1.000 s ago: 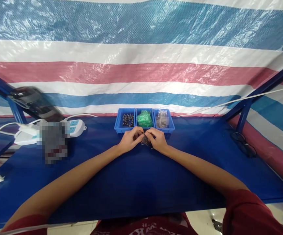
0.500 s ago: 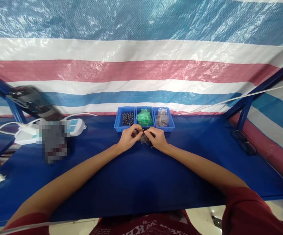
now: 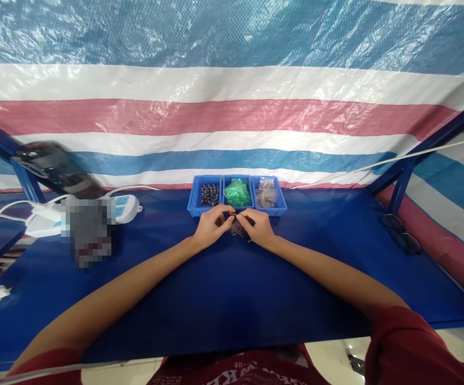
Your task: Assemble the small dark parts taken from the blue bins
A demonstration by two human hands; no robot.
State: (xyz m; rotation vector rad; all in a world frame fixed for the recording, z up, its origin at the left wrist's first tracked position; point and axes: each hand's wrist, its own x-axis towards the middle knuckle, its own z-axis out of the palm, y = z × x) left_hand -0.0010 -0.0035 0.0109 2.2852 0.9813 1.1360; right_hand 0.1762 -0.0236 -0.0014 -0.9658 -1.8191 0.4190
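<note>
Your left hand (image 3: 210,227) and right hand (image 3: 259,226) met at the far middle of the table (image 3: 224,289), their fingertips pinched together on a small dark piece (image 3: 237,226). The piece sat between the two hands, held just above the blue cloth, and it was too small to tell what it was. Both hands were curled narrow around it, thumbs and forefingers closed on it from either side.

Just beyond your knuckles stood three blue bins side by side. The left bin (image 3: 207,195) held small dark parts, the middle bin (image 3: 237,193) held something bright green, and the right bin (image 3: 267,194) held clear little bags. The piece in your fingers lay directly in front of the middle bin, near its front wall.

Off to the left, well apart from your hands, a white power strip (image 3: 124,206) lay with its cords running away to the left. At the far right edge of the table lay a pair of dark glasses (image 3: 401,234). A striped tarp (image 3: 232,107) hung behind everything.
</note>
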